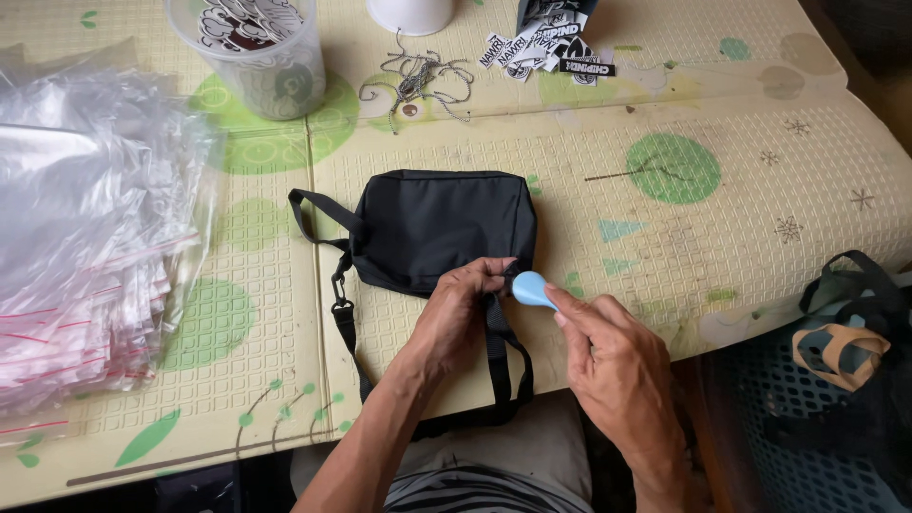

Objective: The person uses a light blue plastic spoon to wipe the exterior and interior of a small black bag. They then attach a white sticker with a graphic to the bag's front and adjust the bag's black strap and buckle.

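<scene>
Bags (85,285) lie left of the pouch (437,228). At its near edge the left hand (456,318) pinches a corner; the right hand (608,366) grips a blue tool (532,288) there. Nothing looks attached yet.

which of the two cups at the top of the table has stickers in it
The clear plastic cup at top left: black-and-white stickers show through its wall. The white cup to its right is opaque and mostly cropped, so its contents cannot be seen.
</scene>
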